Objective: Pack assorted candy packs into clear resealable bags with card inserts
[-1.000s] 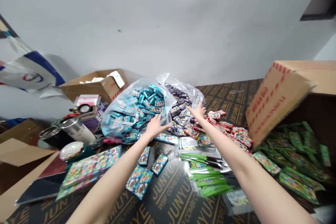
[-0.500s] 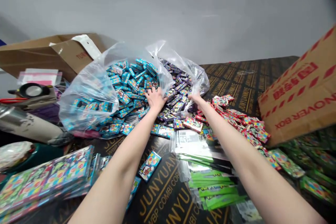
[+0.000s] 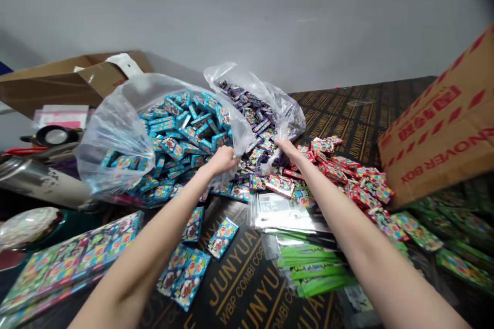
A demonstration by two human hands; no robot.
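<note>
Plastic, clear and crinkled, fills the middle of the head view, where two bags lie side by side on the dark bench printed with gold lettering. The clear bag of blue packets sits to the left, bulging, its mouth turned toward the person. The clear bag of purple packets lies just beside it on the right, touching it. The left hand is at the mouth of the blue one, fingers closed into a fist on its plastic rim. The right hand is at the mouth of the purple one, fingers pinched shut on the plastic edge, though the film partly hides their tips. Packets from both bags spill onto the bench between and below the hands. Right of the right hand lies a heap of red packets. Nearer the person, a stack of clear sleeves sits above green packets. A few loose blue packets lie on the bench below the left hand, with flat multicoloured packs at the lower left. A cardboard box with red print tilts in at the right edge, and an open cardboard box stands behind the blue bag at the back left, against the grey wall.
</note>
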